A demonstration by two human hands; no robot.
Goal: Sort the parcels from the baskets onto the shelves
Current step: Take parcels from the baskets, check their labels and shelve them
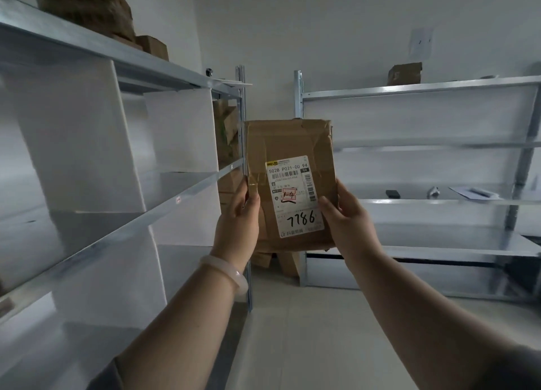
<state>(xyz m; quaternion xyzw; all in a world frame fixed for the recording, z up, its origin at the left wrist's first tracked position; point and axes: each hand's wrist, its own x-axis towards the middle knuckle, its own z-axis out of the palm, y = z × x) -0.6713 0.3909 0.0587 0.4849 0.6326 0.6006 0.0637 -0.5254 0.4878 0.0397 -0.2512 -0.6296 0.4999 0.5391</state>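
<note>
Both hands grip one parcel [289,143] and hold it upright in the air in front of the camera. The left hand [237,218] pinches its lower left edge with the thumb on the front. The right hand [348,217] holds the lower right edge, its thumb lying on the corner of the white label [289,178]. The label faces the camera and carries barcodes, a red-marked "1-4" and a handwritten "7786". A pale bracelet [225,272] circles the left wrist just below the grip. The step in hand looks like reading the label to choose a slot; the parcel is out of its basket and not yet on a shelf. To the left of the grip runs a metal shelving unit [187,184] with white dividers and brown boxes [87,12] on its top level. Beyond and to the right stands a second rack [409,90] with a lone box [405,73] on top and small items [393,193] lower down. More cartons [288,265] sit on the floor behind the parcel. No basket shows. The next move probably calls for matching the code to a bay, then carrying the parcel there and sliding it in flat.
</note>
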